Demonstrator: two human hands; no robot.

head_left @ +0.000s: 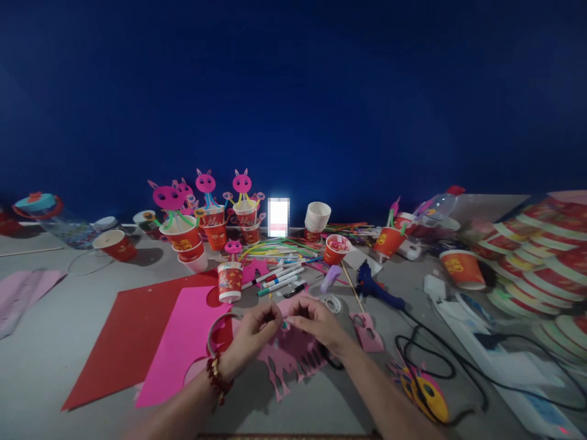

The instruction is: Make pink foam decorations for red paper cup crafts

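One left hand (pixel 261 330) and one right hand (pixel 316 321) make two, lower centre. There are five pink eared faces (pixel 241 183): four at left of centre, one smaller below them. One red sheet (pixel 117 342) and one bright pink sheet (pixel 178 342) lie lower left. There is one glue gun (pixel 376 292) and one tape roll (pixel 331 304) right of centre, one blue-lidded jar (pixel 64 226) far left and one red-capped bottle (pixel 440 205) at right. The marker pens (pixel 282 278) and paper cups (pixel 463 269) overlap too much to count.

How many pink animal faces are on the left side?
5: a large face, a face partly behind it, two faces further right, and a small face lower down. More may be hidden.
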